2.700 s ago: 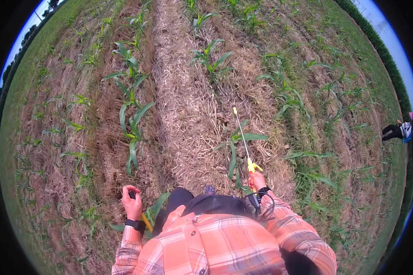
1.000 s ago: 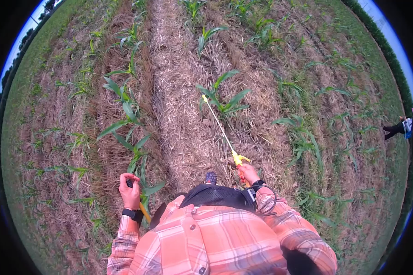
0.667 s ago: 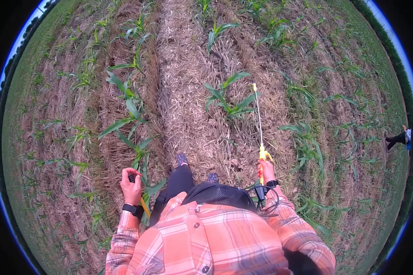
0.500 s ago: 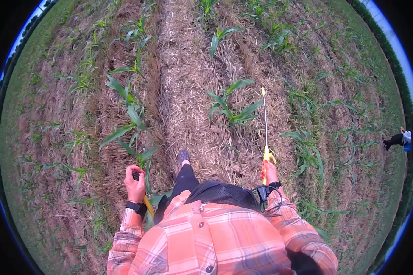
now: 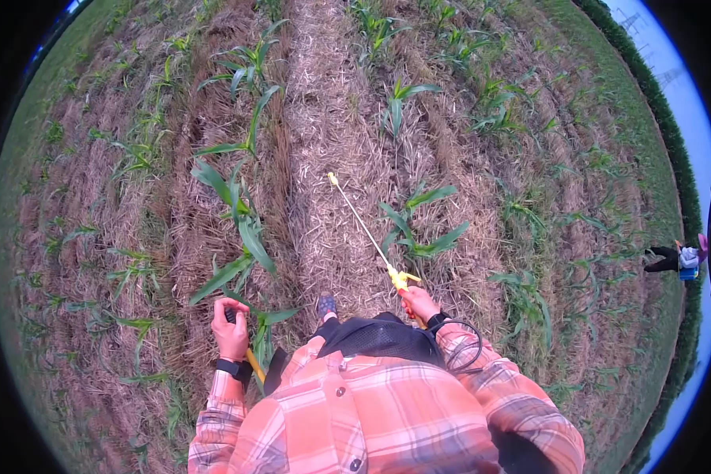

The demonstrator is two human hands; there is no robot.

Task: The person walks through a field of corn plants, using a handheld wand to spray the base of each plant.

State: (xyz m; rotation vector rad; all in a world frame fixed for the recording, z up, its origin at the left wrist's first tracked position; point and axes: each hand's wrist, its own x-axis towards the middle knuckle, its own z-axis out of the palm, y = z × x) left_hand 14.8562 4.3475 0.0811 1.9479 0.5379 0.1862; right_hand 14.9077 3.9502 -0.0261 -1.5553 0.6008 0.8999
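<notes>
My right hand (image 5: 420, 305) is wrapped round the red-and-yellow handle of a spray wand (image 5: 361, 223). The wand slants forward and left, its yellow nozzle over the straw-covered strip between two crop rows. A dark hose loops by my right wrist. At the left, my left hand (image 5: 230, 330) grips the black end of a yellow pump lever (image 5: 255, 366), which runs back beside my hip. A young corn plant (image 5: 423, 226) stands just right of the wand. Another corn plant (image 5: 241, 229) grows ahead of my left hand.
Rows of young corn run forward on both sides, with dry straw (image 5: 316, 118) between them. My shoe (image 5: 327, 305) is on the middle strip. Far to the right, a person (image 5: 679, 257) with a blue tank stands among the rows.
The wand has swung left, from beside the right-hand corn plant to over the middle strip, as my right hand moved inward. My left hand keeps its hold on the lever.
</notes>
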